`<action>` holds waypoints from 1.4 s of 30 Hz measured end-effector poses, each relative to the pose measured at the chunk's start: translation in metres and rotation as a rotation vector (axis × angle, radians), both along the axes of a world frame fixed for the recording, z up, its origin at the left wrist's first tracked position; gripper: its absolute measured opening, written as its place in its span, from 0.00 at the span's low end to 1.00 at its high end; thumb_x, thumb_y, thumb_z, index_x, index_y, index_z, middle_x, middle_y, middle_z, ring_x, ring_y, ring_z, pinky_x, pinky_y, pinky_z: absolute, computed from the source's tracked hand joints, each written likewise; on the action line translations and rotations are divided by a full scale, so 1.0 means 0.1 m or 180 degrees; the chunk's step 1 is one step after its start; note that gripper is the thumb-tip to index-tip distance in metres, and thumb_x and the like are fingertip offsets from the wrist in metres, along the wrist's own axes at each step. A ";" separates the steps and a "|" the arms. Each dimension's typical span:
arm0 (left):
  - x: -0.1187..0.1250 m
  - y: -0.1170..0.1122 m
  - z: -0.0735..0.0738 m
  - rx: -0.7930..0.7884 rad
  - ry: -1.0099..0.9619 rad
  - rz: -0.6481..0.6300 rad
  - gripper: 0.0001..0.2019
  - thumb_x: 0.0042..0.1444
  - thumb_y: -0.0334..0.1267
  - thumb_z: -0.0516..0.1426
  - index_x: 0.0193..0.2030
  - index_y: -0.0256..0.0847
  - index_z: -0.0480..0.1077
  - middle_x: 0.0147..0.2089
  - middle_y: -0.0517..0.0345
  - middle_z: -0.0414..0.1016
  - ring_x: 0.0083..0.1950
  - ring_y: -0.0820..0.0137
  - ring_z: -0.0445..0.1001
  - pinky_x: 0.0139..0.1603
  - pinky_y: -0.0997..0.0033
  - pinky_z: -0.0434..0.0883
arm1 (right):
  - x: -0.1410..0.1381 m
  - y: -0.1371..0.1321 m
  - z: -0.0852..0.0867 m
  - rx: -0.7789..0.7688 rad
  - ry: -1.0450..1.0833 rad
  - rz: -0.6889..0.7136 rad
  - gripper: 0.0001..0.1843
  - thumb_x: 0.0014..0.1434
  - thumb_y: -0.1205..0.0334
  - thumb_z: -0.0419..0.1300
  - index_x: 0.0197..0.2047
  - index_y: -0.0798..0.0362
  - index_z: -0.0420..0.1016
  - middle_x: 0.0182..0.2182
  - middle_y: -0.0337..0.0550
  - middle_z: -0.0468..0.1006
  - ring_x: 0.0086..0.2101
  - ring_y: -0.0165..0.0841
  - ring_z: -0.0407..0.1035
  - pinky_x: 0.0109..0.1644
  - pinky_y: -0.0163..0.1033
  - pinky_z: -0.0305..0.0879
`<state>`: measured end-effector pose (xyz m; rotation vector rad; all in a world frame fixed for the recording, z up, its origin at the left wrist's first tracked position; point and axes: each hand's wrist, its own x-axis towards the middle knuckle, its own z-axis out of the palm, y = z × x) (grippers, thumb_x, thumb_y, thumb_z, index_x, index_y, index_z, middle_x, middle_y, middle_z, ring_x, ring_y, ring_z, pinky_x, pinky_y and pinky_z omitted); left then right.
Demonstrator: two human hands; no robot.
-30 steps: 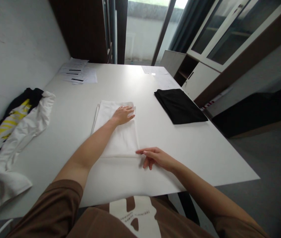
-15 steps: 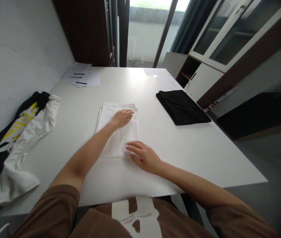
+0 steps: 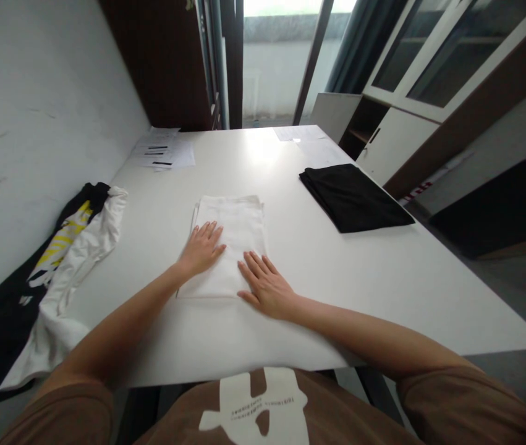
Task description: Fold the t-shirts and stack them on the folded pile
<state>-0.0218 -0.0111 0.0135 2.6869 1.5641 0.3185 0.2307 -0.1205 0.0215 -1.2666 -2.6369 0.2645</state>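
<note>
At the table (image 3: 369, 278), just shifted left hand (image 3: 200, 248) onto left side of the white cloth (image 3: 239, 216), with right hand (image 3: 268, 287) at near right, both with fingers (image 3: 252, 264) slightly apart; probably smoothing it.

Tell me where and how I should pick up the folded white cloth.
Probably take the white cloth by its left and right edges, one hand from each side, fingers under all layers, thumbs on top: it lies flat and folded, so that should keep it together. The left hand and right hand lie palm-down near those edges.
</note>
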 end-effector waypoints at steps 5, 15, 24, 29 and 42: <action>-0.09 -0.70 0.09 -0.0144 0.0096 -0.0704 0.35 0.69 0.53 0.49 0.77 0.40 0.48 0.79 0.46 0.42 0.79 0.55 0.41 0.77 0.48 0.40 | 0.09 0.20 0.09 0.0152 0.0024 -0.0381 0.28 0.74 0.52 0.45 0.70 0.55 0.62 0.72 0.55 0.55 0.71 0.45 0.47 0.74 0.55 0.39; 0.30 -1.13 0.24 -0.0531 0.0241 -0.1039 0.30 0.71 0.48 0.47 0.77 0.51 0.47 0.80 0.54 0.36 0.80 0.54 0.34 0.76 0.43 0.41 | -0.42 1.53 0.01 0.0180 0.0139 -0.0595 0.30 0.74 0.49 0.45 0.73 0.53 0.57 0.73 0.53 0.51 0.72 0.44 0.42 0.73 0.53 0.38; 0.42 0.35 0.12 -0.0162 -0.0181 0.0162 0.24 0.72 0.42 0.43 0.71 0.44 0.62 0.76 0.48 0.54 0.77 0.56 0.49 0.74 0.45 0.48 | -0.13 2.06 -0.19 0.0078 -0.0086 -0.0879 0.34 0.73 0.42 0.40 0.75 0.49 0.53 0.74 0.50 0.48 0.72 0.45 0.39 0.73 0.55 0.34; 0.02 0.98 -0.08 -0.0384 0.0018 0.0990 0.29 0.71 0.52 0.43 0.75 0.45 0.56 0.78 0.48 0.50 0.77 0.50 0.47 0.73 0.40 0.47 | 0.08 2.18 -0.20 -0.0098 -0.0180 -0.1052 0.35 0.73 0.41 0.39 0.76 0.46 0.51 0.75 0.47 0.44 0.73 0.43 0.38 0.73 0.53 0.36; -0.15 0.49 0.21 -0.0423 -0.0049 0.1474 0.36 0.64 0.54 0.53 0.74 0.40 0.55 0.62 0.34 0.69 0.62 0.46 0.69 0.60 0.50 0.66 | 0.28 1.64 0.21 -0.0420 -0.0371 -0.1554 0.28 0.68 0.42 0.51 0.64 0.47 0.69 0.54 0.56 0.77 0.52 0.47 0.71 0.53 0.47 0.66</action>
